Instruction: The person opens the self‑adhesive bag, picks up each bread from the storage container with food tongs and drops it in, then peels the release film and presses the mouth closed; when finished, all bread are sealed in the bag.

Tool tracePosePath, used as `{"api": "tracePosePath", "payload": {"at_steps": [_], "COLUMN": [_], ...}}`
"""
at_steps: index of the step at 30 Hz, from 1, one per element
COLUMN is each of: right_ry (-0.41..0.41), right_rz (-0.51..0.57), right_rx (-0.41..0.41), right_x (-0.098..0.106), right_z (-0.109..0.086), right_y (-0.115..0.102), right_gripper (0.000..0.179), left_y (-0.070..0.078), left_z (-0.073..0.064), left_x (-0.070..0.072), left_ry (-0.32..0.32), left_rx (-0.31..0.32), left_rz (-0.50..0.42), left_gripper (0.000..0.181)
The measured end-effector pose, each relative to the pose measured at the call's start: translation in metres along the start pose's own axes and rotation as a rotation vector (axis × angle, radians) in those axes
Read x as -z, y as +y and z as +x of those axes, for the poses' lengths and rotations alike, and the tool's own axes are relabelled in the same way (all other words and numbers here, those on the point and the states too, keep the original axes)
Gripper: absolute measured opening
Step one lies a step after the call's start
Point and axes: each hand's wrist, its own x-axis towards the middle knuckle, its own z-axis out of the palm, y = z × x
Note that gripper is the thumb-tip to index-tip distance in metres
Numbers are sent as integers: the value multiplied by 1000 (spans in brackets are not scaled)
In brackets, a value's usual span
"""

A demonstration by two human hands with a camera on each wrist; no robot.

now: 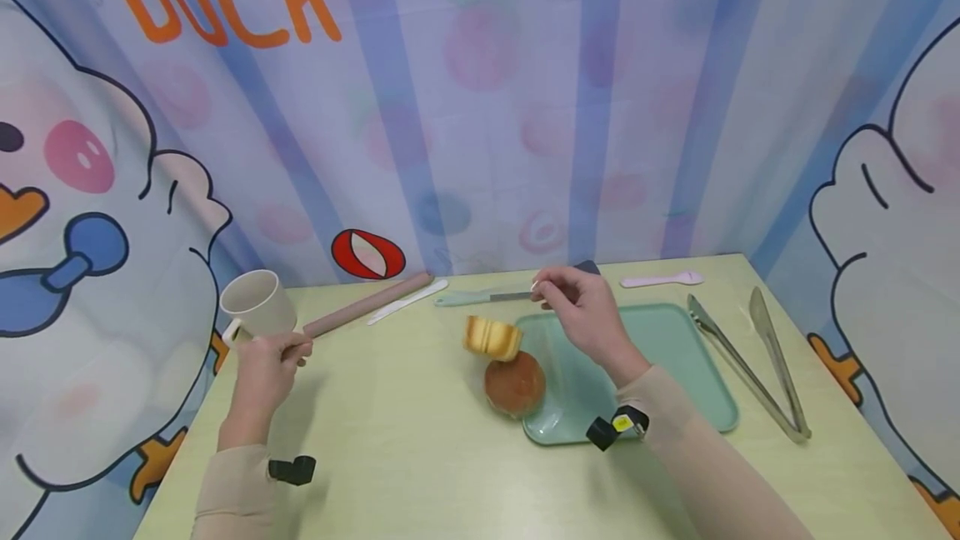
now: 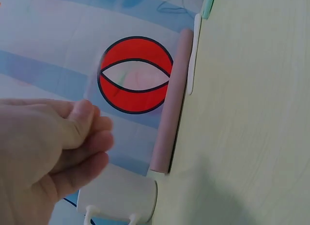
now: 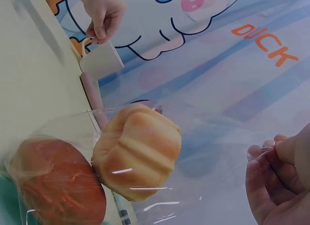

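My right hand (image 1: 581, 307) pinches the edge of a clear plastic bag (image 3: 213, 138) between thumb and fingers, raised over the tray's back left corner. Inside the bag are a golden ridged bread roll (image 1: 492, 337) and a round brown bun (image 1: 514, 384). The bun overlaps the left edge of the green tray (image 1: 667, 357). My left hand (image 1: 266, 373) is above the table's left side, its fingers curled and the thumb against the index finger, with nothing seen in it. It overlaps the white mug (image 1: 258, 307) in the head view.
Along the back lie a pinkish rolling pin (image 1: 367, 304), a white plastic knife (image 1: 408, 301), a knife with a pale green handle (image 1: 465, 297) and a pink spoon-like utensil (image 1: 660, 280). Metal tongs (image 1: 780, 373) lie spread right of the tray. A printed curtain (image 1: 487, 148) rises behind the table.
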Motion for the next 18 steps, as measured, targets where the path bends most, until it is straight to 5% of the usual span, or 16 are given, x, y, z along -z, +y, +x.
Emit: {"api": "tracePosePath", "payload": {"at_steps": [6,12,18], "right_ry": [-17,-31,-42], "right_rz": [-7,-4,-1], "right_rx": [12,22,26], "right_x": [1,-1,-4], "right_z": [0,1,0], "right_y": [-1,-1,-3], "right_gripper": [13,13,13], "left_y": [1,13,46], "left_z": [0,7,22], "left_x": [-2,-15,-36], "left_ry": [-181,-144,-112], "left_rx": [43,-17,-106], "left_rz": [-4,-60,-171], "left_gripper": [30,41,40]}}
